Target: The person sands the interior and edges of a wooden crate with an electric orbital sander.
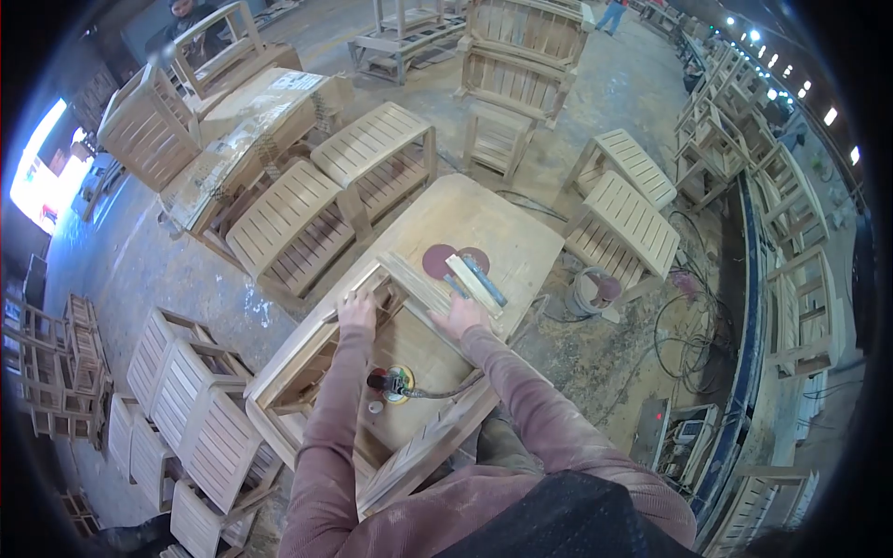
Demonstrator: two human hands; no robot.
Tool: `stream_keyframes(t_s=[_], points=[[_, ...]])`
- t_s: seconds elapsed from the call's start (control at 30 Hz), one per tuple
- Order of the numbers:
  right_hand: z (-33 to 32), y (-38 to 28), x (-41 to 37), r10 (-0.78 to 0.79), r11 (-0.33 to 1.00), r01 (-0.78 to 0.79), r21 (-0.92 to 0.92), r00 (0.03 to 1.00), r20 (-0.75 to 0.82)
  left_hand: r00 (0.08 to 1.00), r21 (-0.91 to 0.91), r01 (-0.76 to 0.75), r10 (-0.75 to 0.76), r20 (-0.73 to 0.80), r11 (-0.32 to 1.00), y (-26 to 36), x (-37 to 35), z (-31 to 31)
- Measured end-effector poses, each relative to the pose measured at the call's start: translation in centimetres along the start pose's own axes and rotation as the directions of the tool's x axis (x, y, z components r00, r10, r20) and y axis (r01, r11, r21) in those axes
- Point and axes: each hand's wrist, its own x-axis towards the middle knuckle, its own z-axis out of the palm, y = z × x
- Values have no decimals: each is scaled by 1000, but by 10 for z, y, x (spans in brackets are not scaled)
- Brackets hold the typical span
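A wooden chair frame (279, 377) with slatted sides lies tipped on the worktable (493, 209). My left hand (356, 312) is on its upper left rail, fingers bent over the wood. My right hand (458, 318) grips the rail on the right side (419, 284), its fingertips partly hidden. Inside the frame, a disc sander (395, 381) with a black hose rests on the tabletop. Just beyond my right hand are two dark red sanding discs (440, 260) and several narrow strips (479, 284), pale and blue-grey.
Slatted wooden stools (284, 223) stand left of the table, others (623, 219) right. More slatted pieces (191, 400) are stacked lower left. A bucket (593, 290) and coiled hoses (693, 321) lie on the right floor. A person (191, 19) is at the far left bench.
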Motion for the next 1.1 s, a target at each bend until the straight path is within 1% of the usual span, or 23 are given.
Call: stream_keyframes(t_s=[0.07,0.13,0.2,0.23,0.27,0.3,0.37,0.4,0.47,0.53,0.57,0.6,0.63,0.7,0.73,0.8,0.83,0.87,0.93,0.97,1.03,1.07,1.1], points=[[-1,-1,0,1,1000,-1,10,1000,-2,1000,38,18,-19,12,999,-4,-10,-7],[-3,-3,0,-8,1000,8,12,1000,9,996,43,-52,55,-72,998,5,2,-9],[-1,-5,-4,13,998,-11,54,1000,-28,995,-26,-52,54,81,998,17,36,5],[3,-5,-5,-7,998,7,56,1000,-11,999,10,-30,30,36,999,27,42,-4],[5,-5,-2,15,1000,-14,24,1000,-10,1000,48,-9,10,-19,999,32,48,-15],[4,-5,2,36,999,-36,-12,999,-10,1000,59,11,-10,-19,998,31,51,-16],[8,-4,0,27,999,-27,-21,1000,7,991,-14,123,-122,53,992,26,39,-17],[6,-4,3,37,999,-37,-25,999,-4,989,-5,135,-134,55,991,16,37,-18],[5,-5,1,36,999,-35,-34,999,37,917,-12,287,-271,292,958,-1,22,-36],[4,-6,2,34,999,-34,-30,999,25,922,-33,287,-267,282,957,-9,15,-44],[5,-6,3,33,999,-32,-31,999,26,963,-104,227,-207,172,968,-9,14,-42],[7,-6,3,27,999,-28,-16,1000,-9,987,-167,155,-148,56,974,-9,14,-41],[8,-5,2,24,1000,-24,0,999,-43,988,-167,154,-146,57,974,-4,16,-37],[9,-6,2,24,1000,-24,3,999,-44,997,-193,72,-72,8,979,12,28,-21],[8,-6,2,22,1000,-22,2,999,-45,998,-196,64,-66,-1,978,15,31,-13],[10,-4,2,29,999,-30,-32,999,-43,999,-99,42,-43,-10,994,30,35,2],[8,-4,4,34,997,-36,-62,999,-29,998,-111,65,-65,1,992,33,34,4],[5,-5,4,50,997,-53,-62,997,-51,999,-122,44,-46,-14,992,34,32,8],[0,-6,1,27,999,-27,-40,1000,3,992,-39,0,-5,-130,999,35,29,17],[-3,-7,-1,46,998,-47,-33,999,-14,990,-44,-25,19,-140,999,35,33,11],[-8,-8,-5,16,1000,-16,-12,1000,2,994,-26,-14,17,111,1000,34,36,-1],[-7,-7,-6,25,1000,-25,-14,1000,-8,994,-33,-24,27,104,999,31,33,0],[-5,-5,-5,12,1000,-13,-6,1000,-13,998,-26,-51,52,27,998,28,32,1]])
